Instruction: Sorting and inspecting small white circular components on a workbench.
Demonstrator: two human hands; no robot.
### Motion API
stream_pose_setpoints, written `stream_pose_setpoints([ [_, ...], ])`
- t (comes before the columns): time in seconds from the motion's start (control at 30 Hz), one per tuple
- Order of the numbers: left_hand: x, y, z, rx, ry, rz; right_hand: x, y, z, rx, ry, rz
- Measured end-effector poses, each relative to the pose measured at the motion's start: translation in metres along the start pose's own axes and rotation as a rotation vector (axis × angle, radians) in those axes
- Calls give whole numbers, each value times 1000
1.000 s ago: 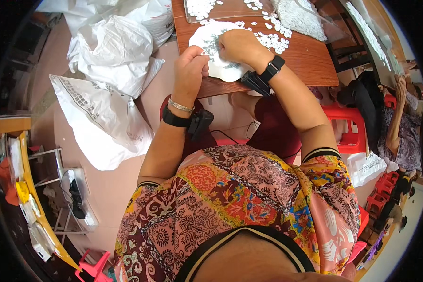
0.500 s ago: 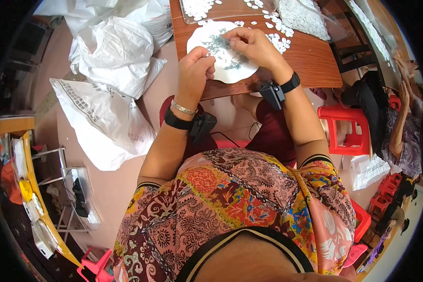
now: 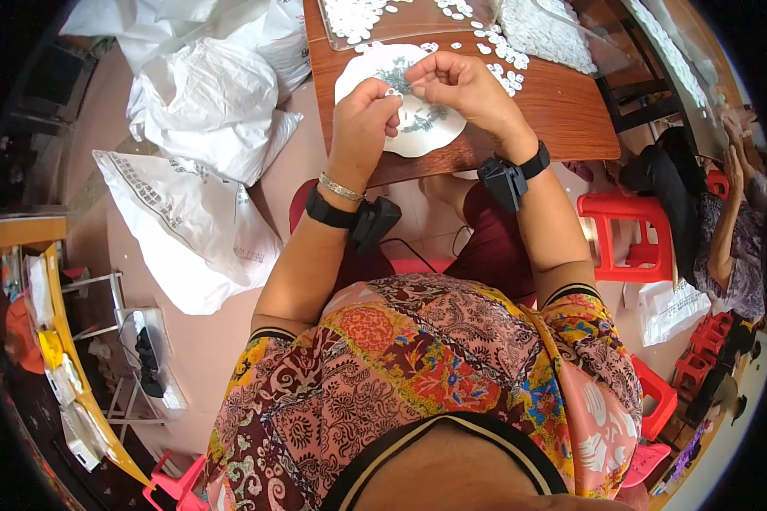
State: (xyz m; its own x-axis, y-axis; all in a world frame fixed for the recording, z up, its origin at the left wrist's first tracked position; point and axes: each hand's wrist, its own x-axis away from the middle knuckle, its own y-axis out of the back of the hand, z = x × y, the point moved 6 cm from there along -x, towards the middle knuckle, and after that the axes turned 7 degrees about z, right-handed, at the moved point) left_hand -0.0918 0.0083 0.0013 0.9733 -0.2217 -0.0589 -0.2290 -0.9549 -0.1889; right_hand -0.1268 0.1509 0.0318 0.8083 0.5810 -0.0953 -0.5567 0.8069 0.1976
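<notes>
My left hand is closed in a pinch on a small white plastic piece with holes in it, over the left side of a white wavy-edged plate. Small dark grey-green bits lie scattered in heaps on the plate. Just right of the white piece, my right hand has thumb and forefinger pressed together. Whatever sits between those fingertips is too small to make out. The two hands are close together but not touching.
Loose white pieces lie beyond the plate on the brown table. A shallow clear tray and a clear bag hold more. White sacks stand at the left; a red stool and another person are at right.
My left hand has moved slightly right and up, toward my right fingertips, and the white piece shows more clearly. My right hand stays in its pinch, almost in place.
</notes>
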Motion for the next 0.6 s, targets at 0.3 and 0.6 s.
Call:
stream_pose_setpoints([
  [0.3, 0, 0, 1, -88, -3, 15, 6, -2, 10, 108, 9, 4],
  [0.6, -2, -7, 4, -227, -46, 115, 12, -9, 20, 48, 55, 130],
])
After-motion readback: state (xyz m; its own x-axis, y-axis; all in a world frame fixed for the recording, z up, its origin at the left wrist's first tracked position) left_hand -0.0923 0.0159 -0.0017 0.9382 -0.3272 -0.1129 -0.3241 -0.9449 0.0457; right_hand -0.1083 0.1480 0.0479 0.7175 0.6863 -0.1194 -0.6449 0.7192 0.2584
